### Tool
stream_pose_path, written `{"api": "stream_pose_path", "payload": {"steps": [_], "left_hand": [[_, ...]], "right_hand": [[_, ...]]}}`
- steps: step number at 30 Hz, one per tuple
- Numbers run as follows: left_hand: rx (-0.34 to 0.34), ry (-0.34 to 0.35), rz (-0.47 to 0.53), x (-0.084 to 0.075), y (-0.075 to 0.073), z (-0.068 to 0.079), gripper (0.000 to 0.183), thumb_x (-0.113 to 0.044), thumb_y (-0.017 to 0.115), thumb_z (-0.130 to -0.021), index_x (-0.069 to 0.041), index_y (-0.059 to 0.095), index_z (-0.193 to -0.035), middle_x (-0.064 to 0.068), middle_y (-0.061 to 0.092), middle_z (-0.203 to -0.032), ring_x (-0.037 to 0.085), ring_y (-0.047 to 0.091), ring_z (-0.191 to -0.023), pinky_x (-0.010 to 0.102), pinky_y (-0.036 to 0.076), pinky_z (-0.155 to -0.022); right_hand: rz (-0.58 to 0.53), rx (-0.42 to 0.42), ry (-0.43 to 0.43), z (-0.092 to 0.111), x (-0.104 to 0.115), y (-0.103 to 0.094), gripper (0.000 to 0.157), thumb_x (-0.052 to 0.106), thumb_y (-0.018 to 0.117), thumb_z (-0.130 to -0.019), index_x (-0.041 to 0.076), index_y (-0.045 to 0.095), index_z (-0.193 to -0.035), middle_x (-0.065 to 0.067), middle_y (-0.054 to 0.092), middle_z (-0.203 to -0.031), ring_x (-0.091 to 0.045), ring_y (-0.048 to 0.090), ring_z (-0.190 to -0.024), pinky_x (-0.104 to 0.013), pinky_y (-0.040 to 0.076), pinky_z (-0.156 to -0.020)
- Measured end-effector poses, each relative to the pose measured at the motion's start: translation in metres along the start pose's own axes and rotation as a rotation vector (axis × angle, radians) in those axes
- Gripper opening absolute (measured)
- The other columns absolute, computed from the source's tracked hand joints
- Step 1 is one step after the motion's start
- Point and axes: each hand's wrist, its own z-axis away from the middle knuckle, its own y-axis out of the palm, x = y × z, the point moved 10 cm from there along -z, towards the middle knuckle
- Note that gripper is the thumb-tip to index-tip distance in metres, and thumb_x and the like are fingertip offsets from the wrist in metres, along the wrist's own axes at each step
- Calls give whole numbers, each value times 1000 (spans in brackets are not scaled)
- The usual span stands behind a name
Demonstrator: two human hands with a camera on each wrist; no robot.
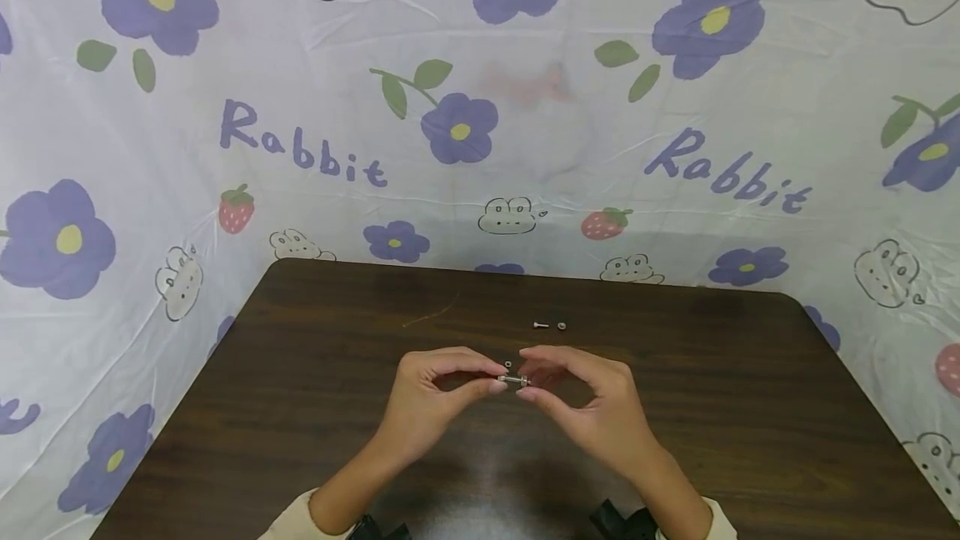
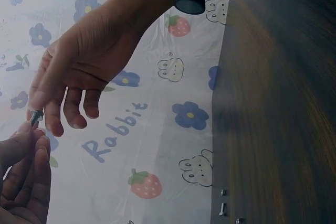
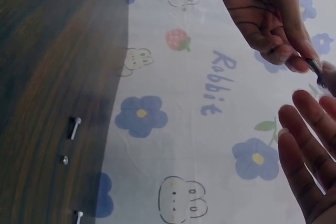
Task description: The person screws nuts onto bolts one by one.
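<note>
A small metal bolt (image 1: 512,379) lies nearly level between the two hands, held over the table, with a nut (image 1: 524,381) on its right end. My left hand (image 1: 431,394) pinches the bolt's left end between thumb and fingertips. Around the other end, my right hand (image 1: 588,398) has its thumb tip close at the nut. Its forefinger stands apart above, and its remaining fingers spread loosely in the right wrist view. Just beyond the fingertips, a small loose nut (image 1: 507,364) sits on the table.
Farther back on the dark wooden table (image 1: 330,407) lie a second bolt (image 1: 540,325) and another nut (image 1: 562,326), side by side. A white cloth (image 1: 555,140) printed with flowers and rabbits hangs behind the table and along its sides.
</note>
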Motion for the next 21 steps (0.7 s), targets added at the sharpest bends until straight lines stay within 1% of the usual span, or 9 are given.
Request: {"api": "stream_pose_path", "payload": {"steps": [5,9,17,21], "left_hand": [[3,-10,12,1,0,-1,11,-1,78,-88,-3,79,-99,8,76,-95,23,73,-86,39,62,-74],[6,-13,16,1,1,0,11,-1,78,-88,-3,79,-99,8,76,-95,23,74,-86,39,62,-74],[8,-4,17,1,1,1,11,-1,78,-88,-2,79,-99,8,76,-95,24,74,-87,39,62,-75],[14,3,22,0,1,-1,11,0,78,-88,-1,78,-99,8,76,-95,23,74,-86,40,62,-75]], "right_hand": [[0,26,-26,-1,1,1,37,-8,85,-75,5,75,-108,-7,76,-95,-15,71,-78,-27,60,-68],[-1,33,-35,-1,1,2,34,-9,84,-75,6,77,-105,-6,76,-94,-16,72,-79,-26,60,-71],[1,41,0,1,-2,4,26,-5,82,-80,8,78,-103,-3,77,-92,-15,74,-82,-22,59,-76],[6,40,8,1,-3,3,24,-6,81,-81,9,78,-99,-2,77,-90,-14,74,-80,-23,59,-74]]}}
